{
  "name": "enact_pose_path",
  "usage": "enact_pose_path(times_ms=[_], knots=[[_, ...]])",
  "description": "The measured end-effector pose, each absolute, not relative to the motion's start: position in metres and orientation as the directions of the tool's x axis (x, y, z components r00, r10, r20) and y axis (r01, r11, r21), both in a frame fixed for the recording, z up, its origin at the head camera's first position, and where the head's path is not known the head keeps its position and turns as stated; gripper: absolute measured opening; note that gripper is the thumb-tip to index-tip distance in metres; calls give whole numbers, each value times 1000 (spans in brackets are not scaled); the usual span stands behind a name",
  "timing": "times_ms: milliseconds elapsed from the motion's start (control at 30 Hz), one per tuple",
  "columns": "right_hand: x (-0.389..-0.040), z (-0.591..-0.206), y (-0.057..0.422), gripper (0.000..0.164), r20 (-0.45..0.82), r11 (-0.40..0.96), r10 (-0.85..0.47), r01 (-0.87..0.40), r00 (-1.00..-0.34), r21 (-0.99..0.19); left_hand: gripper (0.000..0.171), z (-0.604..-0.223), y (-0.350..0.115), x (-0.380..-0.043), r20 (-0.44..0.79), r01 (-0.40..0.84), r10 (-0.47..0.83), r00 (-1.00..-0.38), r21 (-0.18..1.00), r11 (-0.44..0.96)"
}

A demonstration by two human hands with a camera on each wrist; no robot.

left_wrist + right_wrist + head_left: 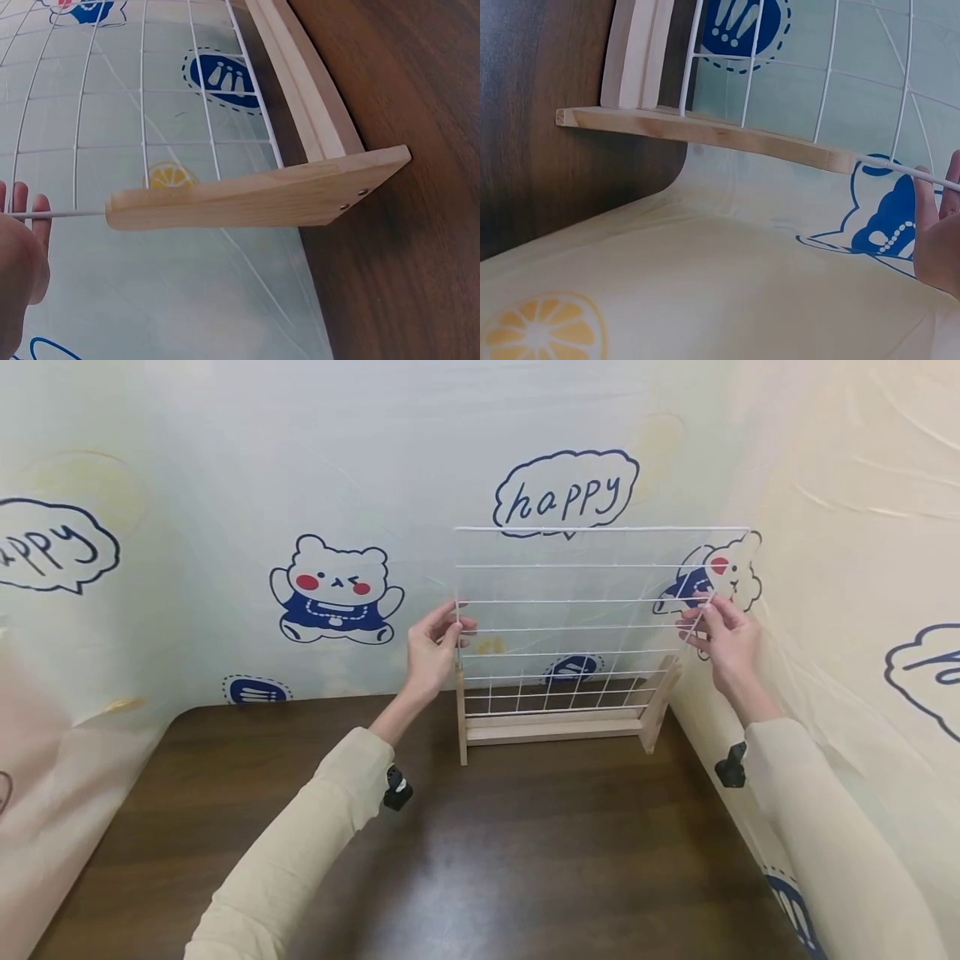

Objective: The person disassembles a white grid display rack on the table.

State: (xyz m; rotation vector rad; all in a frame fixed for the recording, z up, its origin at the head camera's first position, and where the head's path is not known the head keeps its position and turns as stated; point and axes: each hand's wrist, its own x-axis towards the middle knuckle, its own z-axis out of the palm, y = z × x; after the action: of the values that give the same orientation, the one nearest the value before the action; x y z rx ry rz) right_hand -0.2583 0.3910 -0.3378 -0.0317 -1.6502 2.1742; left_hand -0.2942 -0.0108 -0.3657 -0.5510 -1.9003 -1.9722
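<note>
A white wire grid panel (570, 601) stands upright between the two side pieces of a light wooden stand (555, 727) at the back of the table. My left hand (435, 647) pinches the panel's left edge wire between thumb and fingers, above the left side piece (225, 199). On the other side my right hand (723, 635) pinches the right edge wire, above the right side piece (705, 135). The panel's lower edge sits low between the side pieces, close to the wooden crossbar (307, 82).
The dark brown wooden table (480, 860) reaches toward me in front of the stand. A printed cloth (187, 527) with cartoon bears and lettering hangs close behind the stand and along the right side of the table. Each sleeve carries a small black camera.
</note>
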Motion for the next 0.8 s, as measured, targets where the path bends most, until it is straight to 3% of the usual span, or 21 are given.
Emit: enact_pose_path(times_ms=[467,800], knots=[[-258,-330,395,30,218,-194,307,-286,-926,-938,34,-358,-11,-293,525,523,41,-850,850,-60],[-259,-322,397,33,224,-191,291,-286,-930,-939,35,-332,-12,-275,546,543,63,-836,838,-57]])
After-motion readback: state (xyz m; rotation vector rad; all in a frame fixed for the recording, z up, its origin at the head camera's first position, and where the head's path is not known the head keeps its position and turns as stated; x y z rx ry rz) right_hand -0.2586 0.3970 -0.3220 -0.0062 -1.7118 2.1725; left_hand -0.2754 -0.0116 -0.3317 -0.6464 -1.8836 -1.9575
